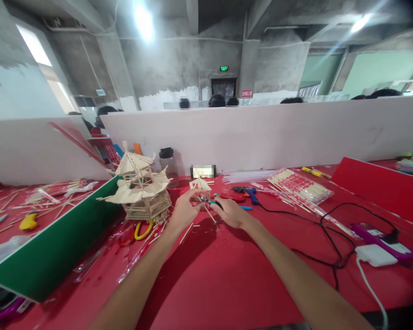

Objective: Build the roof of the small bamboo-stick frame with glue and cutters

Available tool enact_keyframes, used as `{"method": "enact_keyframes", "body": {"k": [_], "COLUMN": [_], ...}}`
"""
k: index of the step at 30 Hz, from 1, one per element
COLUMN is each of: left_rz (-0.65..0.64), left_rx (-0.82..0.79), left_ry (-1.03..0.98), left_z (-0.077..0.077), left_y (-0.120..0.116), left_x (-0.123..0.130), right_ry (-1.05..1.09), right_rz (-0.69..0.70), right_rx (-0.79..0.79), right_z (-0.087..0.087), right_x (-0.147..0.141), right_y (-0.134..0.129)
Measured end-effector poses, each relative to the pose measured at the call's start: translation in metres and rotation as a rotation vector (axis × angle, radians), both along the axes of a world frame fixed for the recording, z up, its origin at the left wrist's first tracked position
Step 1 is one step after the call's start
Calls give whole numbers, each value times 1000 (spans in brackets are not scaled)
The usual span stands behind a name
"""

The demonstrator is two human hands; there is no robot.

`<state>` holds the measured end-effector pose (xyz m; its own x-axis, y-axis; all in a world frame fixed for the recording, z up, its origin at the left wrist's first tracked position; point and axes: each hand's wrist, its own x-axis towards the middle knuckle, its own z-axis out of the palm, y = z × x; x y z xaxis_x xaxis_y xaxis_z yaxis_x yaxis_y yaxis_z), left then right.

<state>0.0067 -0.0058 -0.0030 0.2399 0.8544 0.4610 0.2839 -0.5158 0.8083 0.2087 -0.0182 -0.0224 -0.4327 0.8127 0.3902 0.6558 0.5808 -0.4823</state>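
Note:
My left hand (186, 208) is closed, its thumb and fingertips pinched at a small tool's head and a thin wooden stick (210, 214). In my right hand (230, 211) is the dark and teal handle of that tool (211, 202), which looks like pliers or cutters. Just behind both hands stands a small wooden stick pavilion (200, 184), partly hidden by my fingers. A larger pavilion of sticks (139, 188) with tiered roofs is to the left. Short loose sticks (186, 233) lie on the red table by my left hand.
A blue glue gun (251, 195) with a black cable, bagged sticks (301, 185) and a purple power strip (382, 240) lie right. A green board (62, 238) stands left. Behind are a dark-lidded bottle (168, 164), a phone (203, 171) and a white partition (254, 137).

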Motion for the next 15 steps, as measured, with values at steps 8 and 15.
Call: {"method": "enact_keyframes", "body": {"k": [8, 15], "left_rz": [-86, -210], "left_rx": [-167, -218], "left_ry": [-69, 47], "left_z": [3, -4], "left_y": [-1, -2], "left_x": [1, 2], "right_ry": [-214, -120], "right_rz": [87, 101], "right_rx": [-163, -69], "right_z": [1, 11], "right_x": [49, 39], "right_y": [13, 4]}}
